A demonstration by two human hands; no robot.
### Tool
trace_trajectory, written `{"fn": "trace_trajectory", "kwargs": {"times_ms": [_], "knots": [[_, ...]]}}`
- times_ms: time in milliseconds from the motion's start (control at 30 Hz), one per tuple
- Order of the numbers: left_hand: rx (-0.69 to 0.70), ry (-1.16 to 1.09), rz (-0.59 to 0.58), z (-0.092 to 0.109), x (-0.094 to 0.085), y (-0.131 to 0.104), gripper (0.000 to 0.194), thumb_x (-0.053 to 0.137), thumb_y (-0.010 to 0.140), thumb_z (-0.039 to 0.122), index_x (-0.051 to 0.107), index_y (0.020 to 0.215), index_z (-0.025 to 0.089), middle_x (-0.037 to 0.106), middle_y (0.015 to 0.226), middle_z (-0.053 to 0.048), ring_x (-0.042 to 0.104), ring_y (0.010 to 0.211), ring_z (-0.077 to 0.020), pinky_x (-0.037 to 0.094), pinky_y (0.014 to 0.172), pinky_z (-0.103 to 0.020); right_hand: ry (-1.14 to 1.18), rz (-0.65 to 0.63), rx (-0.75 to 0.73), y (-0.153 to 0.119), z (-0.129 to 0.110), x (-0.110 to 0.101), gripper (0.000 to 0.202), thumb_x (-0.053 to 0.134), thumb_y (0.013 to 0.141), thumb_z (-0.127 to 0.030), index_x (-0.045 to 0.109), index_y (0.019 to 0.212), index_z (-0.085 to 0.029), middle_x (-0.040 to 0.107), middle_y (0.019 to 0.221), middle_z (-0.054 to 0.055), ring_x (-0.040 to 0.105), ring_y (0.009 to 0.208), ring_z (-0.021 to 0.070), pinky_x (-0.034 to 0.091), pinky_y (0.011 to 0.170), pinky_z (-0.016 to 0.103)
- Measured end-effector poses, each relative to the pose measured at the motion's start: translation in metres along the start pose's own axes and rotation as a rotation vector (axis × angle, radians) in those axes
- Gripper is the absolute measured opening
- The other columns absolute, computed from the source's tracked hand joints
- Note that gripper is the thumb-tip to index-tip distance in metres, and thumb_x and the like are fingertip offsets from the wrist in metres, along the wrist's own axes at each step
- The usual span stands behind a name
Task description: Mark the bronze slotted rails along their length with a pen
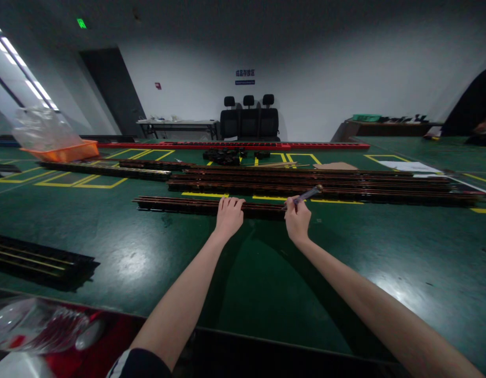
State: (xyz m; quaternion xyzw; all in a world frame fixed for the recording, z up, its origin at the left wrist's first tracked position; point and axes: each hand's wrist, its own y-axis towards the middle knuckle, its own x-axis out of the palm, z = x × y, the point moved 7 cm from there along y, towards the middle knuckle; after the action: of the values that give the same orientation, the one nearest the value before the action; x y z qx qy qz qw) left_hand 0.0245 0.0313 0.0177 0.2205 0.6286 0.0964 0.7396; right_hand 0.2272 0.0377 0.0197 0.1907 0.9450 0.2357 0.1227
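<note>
A long dark rail (179,205) lies crosswise on the green table (266,278). My left hand (229,216) rests over the rail, its fingers wrapped over the far side. At the rail's right end, my right hand (298,216) is closed around a pen-like tool (307,194) with a brownish top end. The tool slants up to the right, and its lower tip is near the rail; whether they touch is too small to tell. Just behind lies a wide bundle of similar dark rails (325,184).
More rails lie at the near left (38,260) and far left (104,170). An orange tray (69,151) holds plastic bags. Black parts (225,156) and a long red strip (306,146) are farther back. A plastic bottle (38,325) is at lower left.
</note>
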Motion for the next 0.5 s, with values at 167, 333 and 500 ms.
{"fn": "trace_trajectory", "kwargs": {"times_ms": [167, 333, 500], "knots": [[-0.006, 0.009, 0.016, -0.0014, 0.0000, 0.0001, 0.041, 0.038, 0.085, 0.010, 0.058, 0.120, 0.016, 0.063, 0.117, -0.010, 0.051, 0.119, -0.0250, 0.026, 0.114, -0.047, -0.023, -0.051, 0.003, -0.0004, 0.0007, 0.0034, 0.033, 0.044, 0.085, -0.049, 0.054, 0.074, -0.019, 0.055, 0.059, 0.002, 0.051, 0.050, 0.0168, 0.038, 0.049, 0.028], [-0.032, 0.003, 0.024, -0.0046, -0.0011, 0.0002, 0.044, 0.038, 0.082, 0.004, 0.059, 0.119, 0.016, 0.063, 0.117, -0.010, 0.051, 0.120, -0.0248, 0.026, 0.114, -0.047, 0.017, -0.104, -0.003, -0.0023, -0.0037, 0.0058, 0.036, 0.044, 0.085, -0.052, 0.052, 0.072, -0.020, 0.056, 0.061, 0.002, 0.051, 0.049, 0.0154, 0.040, 0.048, 0.027], [-0.041, 0.010, 0.039, -0.0050, -0.0026, 0.0001, 0.046, 0.037, 0.081, 0.002, 0.060, 0.117, 0.018, 0.064, 0.116, -0.008, 0.052, 0.118, -0.0243, 0.028, 0.113, -0.049, 0.032, -0.112, 0.003, -0.0030, -0.0060, 0.0055, 0.040, 0.043, 0.085, -0.056, 0.052, 0.073, -0.019, 0.056, 0.061, 0.002, 0.051, 0.048, 0.0148, 0.040, 0.048, 0.027]]}}
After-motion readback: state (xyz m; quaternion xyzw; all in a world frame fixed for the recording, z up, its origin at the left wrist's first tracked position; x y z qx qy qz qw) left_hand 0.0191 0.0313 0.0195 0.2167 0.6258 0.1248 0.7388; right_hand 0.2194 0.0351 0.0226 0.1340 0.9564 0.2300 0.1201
